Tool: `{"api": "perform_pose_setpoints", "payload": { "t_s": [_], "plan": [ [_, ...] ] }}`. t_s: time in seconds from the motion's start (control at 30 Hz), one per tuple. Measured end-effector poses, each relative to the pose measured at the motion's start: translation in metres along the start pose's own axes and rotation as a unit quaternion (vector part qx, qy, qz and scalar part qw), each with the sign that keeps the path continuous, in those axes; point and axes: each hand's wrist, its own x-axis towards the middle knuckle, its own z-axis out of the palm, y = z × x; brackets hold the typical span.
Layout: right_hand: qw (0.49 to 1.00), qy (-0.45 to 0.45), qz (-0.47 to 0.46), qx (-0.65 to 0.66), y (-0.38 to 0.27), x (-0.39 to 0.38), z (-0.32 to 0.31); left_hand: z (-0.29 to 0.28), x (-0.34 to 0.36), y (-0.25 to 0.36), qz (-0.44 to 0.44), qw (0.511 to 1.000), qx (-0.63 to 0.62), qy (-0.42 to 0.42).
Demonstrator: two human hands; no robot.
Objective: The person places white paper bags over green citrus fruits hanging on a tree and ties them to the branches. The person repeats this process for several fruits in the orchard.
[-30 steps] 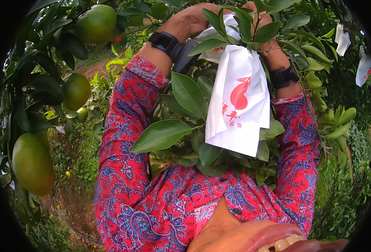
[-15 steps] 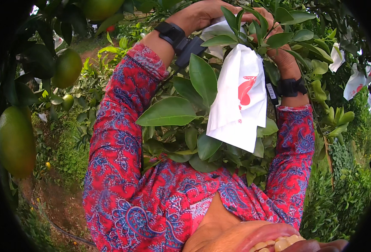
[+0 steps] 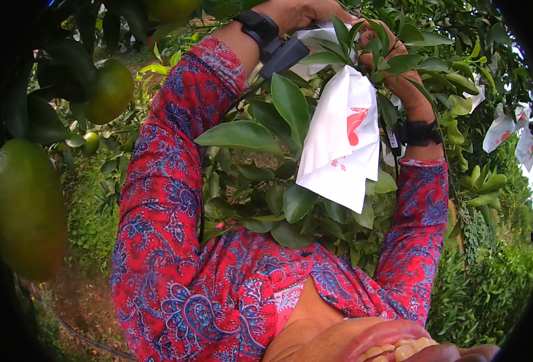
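Both my arms reach up into the tree to a white paper bag [image 3: 324, 35] among the leaves. My left hand [image 3: 309, 13] is closed at the top of that bag, its fingertips partly cut off by the upper edge. From the other side my right hand [image 3: 390, 51] reaches in, fingers curled and closed near the same spot. Leaves cover part of its fingers, so what they grip cannot be made out. Just below the hands hangs a second white paper bag [image 3: 342, 139] with a red print, gathered at its top.
Large green fruits [image 3: 28, 208] hang close on the left, with a smaller green fruit [image 3: 91, 143] behind. More white bags [image 3: 500, 128] hang at the right. Leafy twigs [image 3: 290, 108] surround my hands. A dark hose [image 3: 85, 335] lies on the ground at lower left.
My left forearm has shifted slightly up and right. The printed bag has swung a little to the left. The fruits at left look larger and nearer. Both hands stay at the same place.
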Motion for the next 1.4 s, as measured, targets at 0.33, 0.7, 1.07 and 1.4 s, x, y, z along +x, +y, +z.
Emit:
{"api": "perform_pose_setpoints", "payload": {
  "t_s": [0.33,0.7,1.07,1.4],
  "plan": [
    [0.934,-0.053,-0.143,-0.322,0.011,0.01,0.004,-0.007,0.009,-0.002,-0.138,0.986,0.084,0.049],
    [0.991,0.128,0.008,0.03,0.017,0.024,-0.004,0.003,0.002,0.006,0.228,0.867,0.44,-0.046],
    [0.988,0.142,0.062,0.009,0.007,0.025,-0.009,0.018,-0.003,-0.01,-0.139,0.973,-0.092,0.16],
    [0.986,0.076,0.018,-0.147,0.006,0.04,-0.014,0.024,0.014,-0.011,-0.147,0.97,0.057,0.187]
  ]
}}
